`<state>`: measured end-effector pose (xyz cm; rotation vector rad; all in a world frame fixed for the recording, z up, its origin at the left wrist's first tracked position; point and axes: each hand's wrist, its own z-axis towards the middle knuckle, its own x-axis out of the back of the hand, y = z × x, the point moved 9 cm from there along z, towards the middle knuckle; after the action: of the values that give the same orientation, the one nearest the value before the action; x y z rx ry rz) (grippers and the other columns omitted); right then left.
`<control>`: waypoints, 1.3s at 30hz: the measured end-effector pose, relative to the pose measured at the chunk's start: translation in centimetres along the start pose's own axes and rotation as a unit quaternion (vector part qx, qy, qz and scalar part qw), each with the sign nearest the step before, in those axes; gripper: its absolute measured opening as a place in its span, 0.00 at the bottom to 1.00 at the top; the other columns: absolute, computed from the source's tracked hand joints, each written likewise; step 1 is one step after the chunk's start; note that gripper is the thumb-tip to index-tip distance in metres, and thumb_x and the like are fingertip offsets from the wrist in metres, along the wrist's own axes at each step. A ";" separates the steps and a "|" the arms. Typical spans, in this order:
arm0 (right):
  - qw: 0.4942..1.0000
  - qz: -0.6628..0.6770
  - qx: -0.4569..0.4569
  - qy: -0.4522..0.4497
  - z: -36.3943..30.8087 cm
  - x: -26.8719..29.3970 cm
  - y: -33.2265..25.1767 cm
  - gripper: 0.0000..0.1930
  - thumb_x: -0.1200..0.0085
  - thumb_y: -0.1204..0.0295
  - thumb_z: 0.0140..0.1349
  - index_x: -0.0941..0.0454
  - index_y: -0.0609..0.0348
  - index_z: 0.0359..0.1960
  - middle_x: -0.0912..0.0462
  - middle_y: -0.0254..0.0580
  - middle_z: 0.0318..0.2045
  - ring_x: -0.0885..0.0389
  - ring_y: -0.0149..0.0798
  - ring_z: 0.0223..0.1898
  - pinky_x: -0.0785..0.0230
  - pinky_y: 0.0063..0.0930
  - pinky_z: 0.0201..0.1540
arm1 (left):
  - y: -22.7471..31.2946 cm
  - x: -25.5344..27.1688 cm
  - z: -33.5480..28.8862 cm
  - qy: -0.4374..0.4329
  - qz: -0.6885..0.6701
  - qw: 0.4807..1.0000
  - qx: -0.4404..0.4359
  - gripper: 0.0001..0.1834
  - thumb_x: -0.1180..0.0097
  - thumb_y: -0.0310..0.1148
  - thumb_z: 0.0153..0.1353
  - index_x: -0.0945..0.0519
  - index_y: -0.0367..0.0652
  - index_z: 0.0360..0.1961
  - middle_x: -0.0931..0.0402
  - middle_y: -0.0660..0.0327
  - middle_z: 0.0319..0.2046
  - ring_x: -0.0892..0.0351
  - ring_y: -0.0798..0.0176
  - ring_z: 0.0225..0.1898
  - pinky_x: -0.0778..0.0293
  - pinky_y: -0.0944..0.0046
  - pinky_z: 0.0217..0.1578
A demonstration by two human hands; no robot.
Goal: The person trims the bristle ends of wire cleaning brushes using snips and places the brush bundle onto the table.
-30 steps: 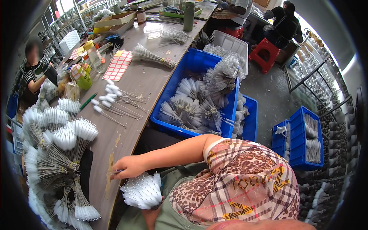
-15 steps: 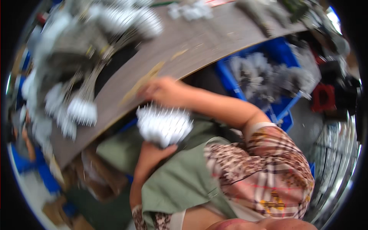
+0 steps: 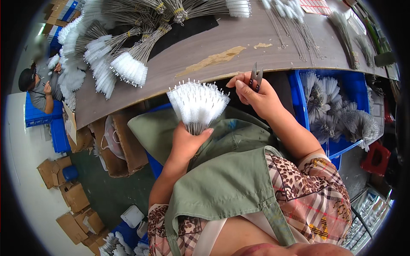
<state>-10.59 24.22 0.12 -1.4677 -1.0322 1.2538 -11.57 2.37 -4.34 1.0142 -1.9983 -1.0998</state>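
Note:
My left hand (image 3: 187, 140) is closed round the thin wire stems of a bundle of white-bristled tube brushes (image 3: 199, 101), with the bristle heads fanned upward over my lap. To the right of the bundle and apart from it, my right hand (image 3: 259, 97) is closed on a small pair of scissors (image 3: 256, 77). The two dark blades stick up past the thumb, slightly parted, while the handles are hidden in the palm. Both hands are just in front of the table's near edge.
On the brown table (image 3: 166, 91), tied brush bundles (image 3: 130, 68) are piled at the left and loose brushes (image 3: 294, 25) lie farther right. A blue bin (image 3: 299, 96) with more brushes stands at my right. Cardboard boxes (image 3: 124, 145) sit below the table; another person (image 3: 42, 83) works at far left.
My right hand has moved right, away from the brush heads, and the scissors now show in it. My left hand still grips the bundle. The whole view has shifted and become sharper.

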 end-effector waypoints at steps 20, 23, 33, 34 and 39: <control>0.994 0.080 -0.068 -0.001 -1.5 -0.4 3.2 0.08 0.41 0.73 0.61 0.21 0.60 0.41 0.22 0.27 0.33 0.28 0.20 0.36 0.35 0.18 0.41 | 2.2 1.0 -1.1 0.129 0.180 0.967 -0.123 0.31 0.30 0.26 0.43 0.28 0.35 0.51 0.20 0.52 0.44 0.20 0.58 0.47 0.27 0.61 0.48; 0.993 0.112 -0.044 -0.013 -1.4 -1.0 3.4 0.08 0.40 0.72 0.61 0.21 0.60 0.40 0.22 0.26 0.32 0.28 0.20 0.35 0.36 0.17 0.40 | 2.3 1.1 -1.2 0.146 0.174 0.965 -0.132 0.24 0.30 0.25 0.44 0.22 0.36 0.45 0.19 0.58 0.41 0.20 0.65 0.43 0.27 0.63 0.45; 0.992 0.108 -0.059 -0.030 -1.8 -1.6 4.7 0.06 0.39 0.72 0.60 0.25 0.56 0.33 0.28 0.21 0.25 0.34 0.17 0.28 0.42 0.15 0.30 | 2.3 1.2 -1.2 0.150 0.208 0.957 -0.137 0.31 0.27 0.29 0.41 0.26 0.35 0.48 0.19 0.50 0.42 0.18 0.54 0.45 0.25 0.59 0.46; 0.991 0.105 -0.071 -0.037 -1.8 -1.7 4.9 0.06 0.39 0.72 0.60 0.25 0.55 0.33 0.29 0.21 0.25 0.34 0.17 0.27 0.42 0.15 0.30 | 2.2 1.1 -1.2 0.148 0.198 0.960 -0.134 0.31 0.26 0.30 0.41 0.26 0.34 0.48 0.19 0.50 0.41 0.18 0.54 0.45 0.25 0.59 0.46; 0.993 0.087 -0.075 -0.029 -2.5 -1.7 5.1 0.06 0.40 0.71 0.60 0.23 0.56 0.35 0.29 0.21 0.25 0.35 0.17 0.27 0.42 0.15 0.29 | 2.1 1.1 -1.3 0.142 0.191 0.962 -0.130 0.32 0.26 0.30 0.41 0.27 0.34 0.48 0.19 0.51 0.42 0.18 0.54 0.45 0.25 0.60 0.46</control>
<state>-8.21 21.14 -4.32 -1.6743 -1.0747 1.3742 -11.75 1.69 -1.76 0.5789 -1.6725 -0.9155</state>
